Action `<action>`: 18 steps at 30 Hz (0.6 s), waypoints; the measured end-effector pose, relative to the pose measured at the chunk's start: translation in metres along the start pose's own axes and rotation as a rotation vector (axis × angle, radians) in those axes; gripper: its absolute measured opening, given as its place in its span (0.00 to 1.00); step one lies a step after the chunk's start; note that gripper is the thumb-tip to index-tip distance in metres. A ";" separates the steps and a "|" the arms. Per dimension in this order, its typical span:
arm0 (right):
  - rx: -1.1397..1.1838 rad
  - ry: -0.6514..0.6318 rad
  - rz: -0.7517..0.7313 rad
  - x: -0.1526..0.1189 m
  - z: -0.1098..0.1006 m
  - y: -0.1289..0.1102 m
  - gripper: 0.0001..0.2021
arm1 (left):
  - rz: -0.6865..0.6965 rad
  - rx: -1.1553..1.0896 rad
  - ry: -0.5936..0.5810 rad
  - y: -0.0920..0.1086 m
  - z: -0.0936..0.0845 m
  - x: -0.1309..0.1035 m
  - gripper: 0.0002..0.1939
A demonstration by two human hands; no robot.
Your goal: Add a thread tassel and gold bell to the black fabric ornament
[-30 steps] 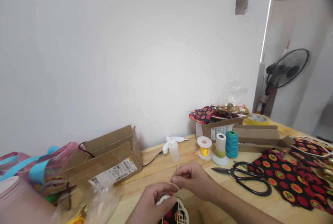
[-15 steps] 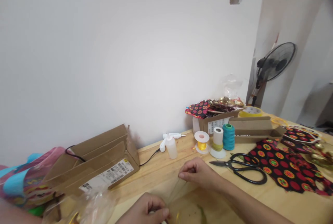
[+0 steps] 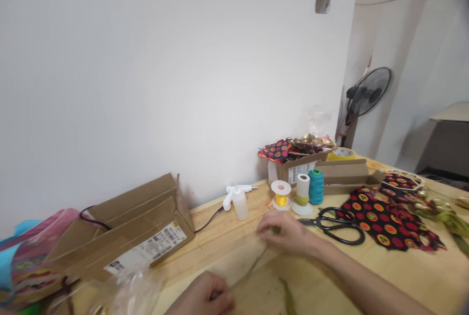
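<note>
Thin thread (image 3: pixel 252 268) is spanning the gap betw. both hands, over near part of worktop (image 3: pixel 210 222). L hand (image 3: pixel 207 295) is curling in tight, its grip folded on thread's near end, tips partly hidden; R hand (image 3: pixel 284 233) is pinching the far end, grip closed w/ no gap visible, smth green (image 3: pixel 275 230) showing there (blurred). Hands are sitting apart, prob. to hold thread straight. Long axis is running diag., near L to far R. Scissors (image 3: pixel 322 225) are lying just beside R hand, blades pointing its way, prob. for quick reach; yellow spool (image 3: pixel 281 200) is standing behind.
</note>
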State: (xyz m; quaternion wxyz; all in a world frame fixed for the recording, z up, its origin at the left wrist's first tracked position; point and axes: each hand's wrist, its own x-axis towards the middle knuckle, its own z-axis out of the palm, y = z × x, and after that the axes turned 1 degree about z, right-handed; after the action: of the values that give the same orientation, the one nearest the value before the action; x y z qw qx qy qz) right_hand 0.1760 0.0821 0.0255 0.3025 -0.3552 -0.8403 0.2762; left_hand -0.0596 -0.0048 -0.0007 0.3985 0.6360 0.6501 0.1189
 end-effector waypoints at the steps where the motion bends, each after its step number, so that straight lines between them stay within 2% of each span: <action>1: -0.055 0.024 0.023 -0.003 -0.014 0.002 0.08 | 0.003 -0.003 -0.002 -0.002 0.000 0.000 0.13; 4: -0.239 0.089 0.151 -0.023 -0.058 0.019 0.11 | 0.013 -0.009 -0.018 -0.003 0.001 -0.002 0.14; 7: -0.430 0.075 0.274 -0.053 -0.084 0.041 0.09 | 0.036 -0.019 -0.023 -0.003 0.001 -0.003 0.15; 11: -0.559 -0.005 0.306 -0.078 -0.087 0.062 0.12 | 0.095 -0.043 -0.022 0.001 0.002 -0.004 0.16; 15: -0.576 -0.050 0.296 -0.078 -0.079 0.067 0.14 | 0.157 -0.054 -0.023 0.005 0.000 -0.005 0.17; 18: -0.557 -0.027 0.314 -0.077 -0.080 0.062 0.14 | 0.179 -0.054 -0.010 0.005 0.001 -0.007 0.20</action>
State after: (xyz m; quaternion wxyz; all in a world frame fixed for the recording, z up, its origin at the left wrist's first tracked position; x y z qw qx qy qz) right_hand 0.3024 0.0805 0.0121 0.1360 -0.5459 -0.8225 0.0837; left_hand -0.0565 -0.0105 0.0043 0.4064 0.6812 0.5852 0.1683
